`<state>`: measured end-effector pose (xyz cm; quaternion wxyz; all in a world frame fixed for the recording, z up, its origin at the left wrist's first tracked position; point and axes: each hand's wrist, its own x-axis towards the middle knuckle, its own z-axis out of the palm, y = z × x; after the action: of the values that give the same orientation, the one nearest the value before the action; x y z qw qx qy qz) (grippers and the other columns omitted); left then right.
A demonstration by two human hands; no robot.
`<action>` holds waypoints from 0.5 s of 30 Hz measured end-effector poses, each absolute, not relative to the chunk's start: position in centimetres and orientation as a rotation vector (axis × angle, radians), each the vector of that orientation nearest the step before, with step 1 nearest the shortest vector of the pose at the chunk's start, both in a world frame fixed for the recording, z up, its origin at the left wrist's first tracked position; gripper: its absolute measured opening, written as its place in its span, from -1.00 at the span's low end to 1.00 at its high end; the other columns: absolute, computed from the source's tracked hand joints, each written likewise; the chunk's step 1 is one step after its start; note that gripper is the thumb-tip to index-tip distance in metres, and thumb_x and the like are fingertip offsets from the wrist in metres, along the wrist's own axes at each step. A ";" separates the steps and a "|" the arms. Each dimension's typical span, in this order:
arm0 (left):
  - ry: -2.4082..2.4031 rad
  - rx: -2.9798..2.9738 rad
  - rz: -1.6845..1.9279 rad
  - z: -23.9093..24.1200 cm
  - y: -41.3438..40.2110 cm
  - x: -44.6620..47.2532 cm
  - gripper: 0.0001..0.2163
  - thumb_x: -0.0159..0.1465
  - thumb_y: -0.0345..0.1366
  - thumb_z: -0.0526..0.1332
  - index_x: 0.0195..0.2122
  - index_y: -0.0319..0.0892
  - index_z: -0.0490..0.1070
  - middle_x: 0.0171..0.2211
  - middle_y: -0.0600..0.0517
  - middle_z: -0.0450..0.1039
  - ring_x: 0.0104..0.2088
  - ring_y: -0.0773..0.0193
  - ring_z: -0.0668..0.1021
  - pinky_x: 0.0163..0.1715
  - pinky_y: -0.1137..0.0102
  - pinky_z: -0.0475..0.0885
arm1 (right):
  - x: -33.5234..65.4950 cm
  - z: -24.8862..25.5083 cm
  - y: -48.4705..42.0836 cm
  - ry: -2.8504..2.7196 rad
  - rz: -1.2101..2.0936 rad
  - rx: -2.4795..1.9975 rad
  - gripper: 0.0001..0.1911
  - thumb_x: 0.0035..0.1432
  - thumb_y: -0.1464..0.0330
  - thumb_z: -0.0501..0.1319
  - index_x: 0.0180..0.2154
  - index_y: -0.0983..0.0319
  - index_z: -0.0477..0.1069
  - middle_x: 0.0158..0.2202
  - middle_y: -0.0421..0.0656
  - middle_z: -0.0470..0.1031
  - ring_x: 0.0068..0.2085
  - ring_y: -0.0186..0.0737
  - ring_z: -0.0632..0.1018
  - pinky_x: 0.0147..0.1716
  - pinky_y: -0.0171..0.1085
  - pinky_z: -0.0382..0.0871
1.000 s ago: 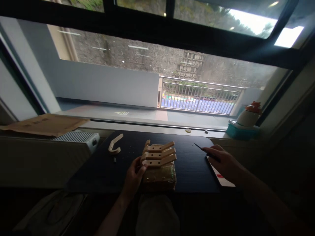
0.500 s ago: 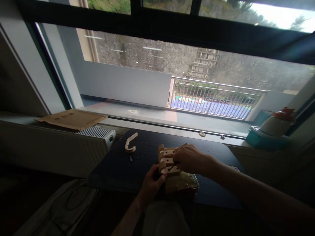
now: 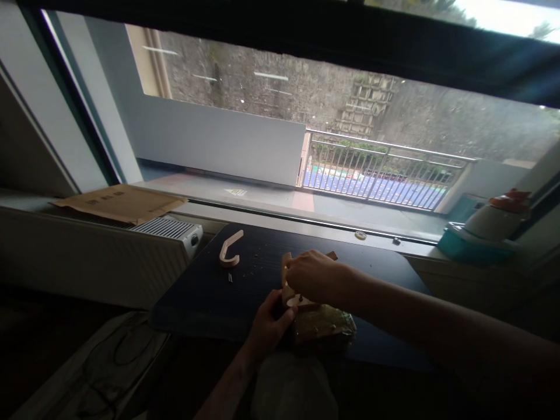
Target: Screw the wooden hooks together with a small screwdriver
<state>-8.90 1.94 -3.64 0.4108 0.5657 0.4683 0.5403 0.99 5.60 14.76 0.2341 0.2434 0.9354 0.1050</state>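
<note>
A row of pale wooden hooks (image 3: 291, 302) rests on a yellowish wrapped block (image 3: 326, 324) near the front of the dark table. At the left end of the row, my left hand (image 3: 272, 321) grips the lowest hook between thumb and fingers. Above the hooks, my right hand (image 3: 312, 273) is closed with its knuckles up and covers most of them. Whatever its fingers hold is hidden beneath it. To the left lie a loose J-shaped wooden hook (image 3: 226, 252) and a pair of small screws (image 3: 230, 277).
The dark table (image 3: 196, 291) stands against the window sill, with crumbs scattered on it. A tape roll (image 3: 360, 235) and a small dark object (image 3: 396, 241) sit on the sill. Left is a radiator (image 3: 175, 227) under a brown envelope (image 3: 122, 203); right, a teal box (image 3: 466, 245) holds a white bottle.
My right hand has shifted left over the hooks, hiding more of them and the thin tool seen under it before. My left hand keeps its hold. The view has tilted slightly downward.
</note>
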 end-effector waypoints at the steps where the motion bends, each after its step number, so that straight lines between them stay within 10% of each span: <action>1: 1.176 1.414 1.357 -3.7 2.0 -8.9 -0.79 0.11 -0.23 0.21 -0.25 -0.19 0.39 -0.35 0.04 0.44 -0.27 0.23 0.46 -0.24 0.40 0.35 | 0.7 14.9 5.5 2.561 0.286 0.661 -0.88 0.00 0.50 0.22 -0.35 0.30 0.50 -0.28 -0.04 0.51 -0.33 -0.18 0.52 -0.48 -0.34 0.30; 15: 1.150 1.428 1.379 -3.5 1.9 -8.8 -0.81 0.10 -0.22 0.21 -0.29 -0.19 0.40 -0.37 0.04 0.43 -0.26 0.23 0.45 -0.17 0.37 0.34 | -0.3 15.1 6.7 2.406 0.029 1.085 -0.60 -0.09 0.36 0.28 -0.14 0.31 0.46 -0.25 -0.01 0.52 -0.29 -0.11 0.51 -0.44 -0.31 0.33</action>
<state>-8.76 1.85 -3.51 0.4111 0.5673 0.4569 0.5481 -0.29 6.71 15.11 0.2485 0.3983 0.8829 0.0105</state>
